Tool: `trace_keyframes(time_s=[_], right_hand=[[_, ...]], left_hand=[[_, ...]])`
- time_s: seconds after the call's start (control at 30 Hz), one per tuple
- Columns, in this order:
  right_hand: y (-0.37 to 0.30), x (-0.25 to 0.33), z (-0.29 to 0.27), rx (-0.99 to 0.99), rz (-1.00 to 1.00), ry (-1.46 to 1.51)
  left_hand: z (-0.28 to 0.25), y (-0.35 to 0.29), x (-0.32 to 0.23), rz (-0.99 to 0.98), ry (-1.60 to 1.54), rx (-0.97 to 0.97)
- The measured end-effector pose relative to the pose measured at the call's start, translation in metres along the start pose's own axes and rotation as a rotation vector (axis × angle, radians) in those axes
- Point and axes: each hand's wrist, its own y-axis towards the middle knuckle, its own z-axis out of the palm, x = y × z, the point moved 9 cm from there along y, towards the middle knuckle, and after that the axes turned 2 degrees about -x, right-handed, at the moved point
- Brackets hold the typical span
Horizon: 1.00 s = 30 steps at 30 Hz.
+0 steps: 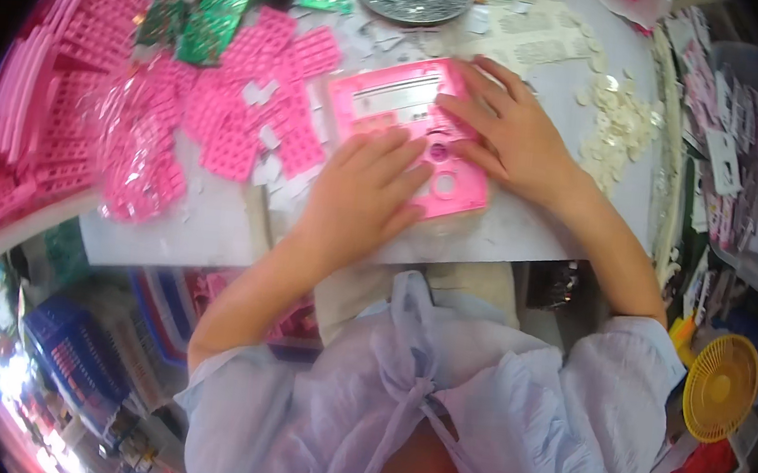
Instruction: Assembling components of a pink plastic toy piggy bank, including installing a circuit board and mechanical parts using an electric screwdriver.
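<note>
Across a white desk (172, 249) in a cluttered room, parts crowd the far and left sides, with a clear plastic bin (750, 61) on the right and one round yellow slotted basket (722, 388) to the near right. One pink electronic device casing (416, 118) with a display window lies near the middle of the desk. Two hands are on it: the left hand (356, 187) lies over its near left part, fingers slightly spread; the right hand (525, 146) reaches over its right edge, fingers spread more widely. One round dish (412, 22) of small metal pieces stands beyond. One pile of white discs (618, 127) lies right; pink keypad sheets (231, 145), overlapping too much to count, lie left, below green circuit boards (213, 20), also uncountable.
</note>
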Motion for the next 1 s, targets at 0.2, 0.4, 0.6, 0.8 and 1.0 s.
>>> trace_keyframes(time_s=[0.2, 0.4, 0.6, 0.8, 1.0], right_hand=[[-0.062, -0.129, -0.072, -0.005, 0.712, -0.050], [-0.087, -0.155, -0.054, 0.150, 0.647, -0.302], [-0.048, -0.114, -0.054, 0.011, 0.587, -0.025], [-0.034, -0.108, -0.067, 0.024, 0.644, -0.095], [-0.083, -0.148, -0.068, 0.090, 0.800, -0.025]], left_hand=[[0.005, -0.001, 0.003, -0.011, 0.011, 0.032], [0.003, -0.001, 0.003, -0.017, -0.019, -0.010], [0.003, -0.003, 0.004, -0.013, -0.042, -0.022], [-0.012, -0.003, 0.004, -0.019, -0.178, -0.134], [-0.027, -0.022, 0.008, -0.101, -0.215, -0.291]])
